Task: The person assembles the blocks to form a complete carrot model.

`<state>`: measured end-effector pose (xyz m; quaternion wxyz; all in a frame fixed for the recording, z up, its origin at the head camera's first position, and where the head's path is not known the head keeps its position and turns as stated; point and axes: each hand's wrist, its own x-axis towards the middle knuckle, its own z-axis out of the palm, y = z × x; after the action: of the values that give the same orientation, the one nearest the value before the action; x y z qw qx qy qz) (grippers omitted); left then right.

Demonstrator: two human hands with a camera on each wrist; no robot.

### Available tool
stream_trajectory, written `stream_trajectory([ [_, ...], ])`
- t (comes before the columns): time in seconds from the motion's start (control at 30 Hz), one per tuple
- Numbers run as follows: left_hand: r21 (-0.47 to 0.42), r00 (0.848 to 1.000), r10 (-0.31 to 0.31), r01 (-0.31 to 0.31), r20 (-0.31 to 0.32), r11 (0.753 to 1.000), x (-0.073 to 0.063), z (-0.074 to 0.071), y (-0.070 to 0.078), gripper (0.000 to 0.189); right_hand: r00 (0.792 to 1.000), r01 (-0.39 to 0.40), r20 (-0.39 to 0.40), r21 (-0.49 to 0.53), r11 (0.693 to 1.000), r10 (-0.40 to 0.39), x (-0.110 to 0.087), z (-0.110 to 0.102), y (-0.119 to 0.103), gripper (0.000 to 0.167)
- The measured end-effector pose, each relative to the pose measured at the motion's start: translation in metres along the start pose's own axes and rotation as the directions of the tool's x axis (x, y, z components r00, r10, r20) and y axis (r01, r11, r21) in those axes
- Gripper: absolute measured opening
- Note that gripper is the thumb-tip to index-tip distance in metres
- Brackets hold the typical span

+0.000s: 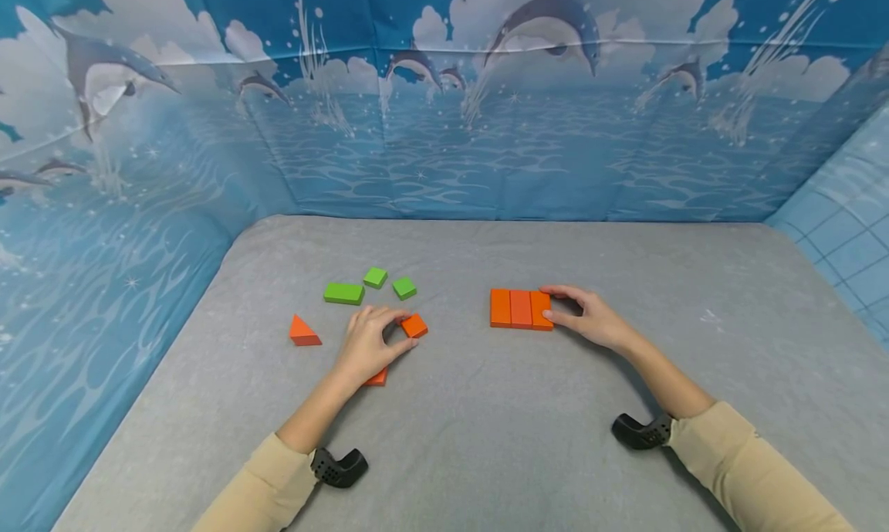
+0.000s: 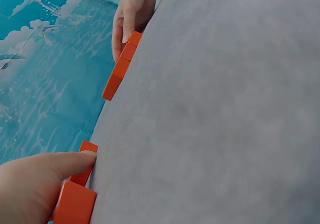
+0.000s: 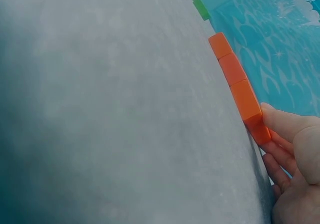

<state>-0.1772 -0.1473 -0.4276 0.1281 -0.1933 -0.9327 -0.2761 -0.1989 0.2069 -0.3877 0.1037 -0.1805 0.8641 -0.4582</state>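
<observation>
Three orange rectangular blocks [image 1: 521, 309] lie side by side in a flat row on the grey cloth. My right hand [image 1: 592, 320] holds the right end of this row, with the thumb on the end block and the index finger at its far corner. To the left, my left hand [image 1: 371, 343] has thumb and index finger about a small orange block [image 1: 414, 326] on the cloth. Another orange block [image 1: 377, 377] lies partly hidden under the left hand. In the left wrist view, the thumb [image 2: 75, 161] touches the small block [image 2: 88, 146].
A green rectangular block [image 1: 343, 293] and two small green blocks, one farther back [image 1: 376, 277] and one to its right [image 1: 404, 288], lie beyond the left hand. An orange triangular block [image 1: 304, 332] is at the left. Dolphin-print curtains [image 1: 444, 146] border the grey surface.
</observation>
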Motion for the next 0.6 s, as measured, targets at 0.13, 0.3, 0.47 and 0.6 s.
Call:
stream_trajectory([
  [0.13, 0.004, 1.000, 0.009, -0.009, 0.000, 1.000, 0.000, 0.000, 0.001, 0.037, 1.000, 0.000, 0.000, -0.005, 1.000, 0.000, 0.004, 0.000, 0.012, 0.046],
  [0.3, -0.013, 1.000, -0.001, 0.001, 0.008, 1.000, 0.003, 0.000, 0.006, 0.036, 1.000, -0.003, -0.003, -0.012, 1.000, 0.003, 0.011, 0.000, 0.034, 0.049],
  [0.47, -0.101, 0.998, 0.053, -0.050, 0.030, 0.994, 0.013, 0.003, 0.022, 0.035, 1.000, 0.005, -0.006, -0.014, 1.000, -0.005, 0.012, 0.000, 0.041, 0.051],
  [0.6, -0.145, 0.990, 0.127, -0.117, 0.060, 0.983, 0.022, 0.011, 0.040, 0.034, 1.000, 0.007, -0.008, -0.020, 1.000, -0.008, 0.012, 0.000, 0.041, 0.051],
])
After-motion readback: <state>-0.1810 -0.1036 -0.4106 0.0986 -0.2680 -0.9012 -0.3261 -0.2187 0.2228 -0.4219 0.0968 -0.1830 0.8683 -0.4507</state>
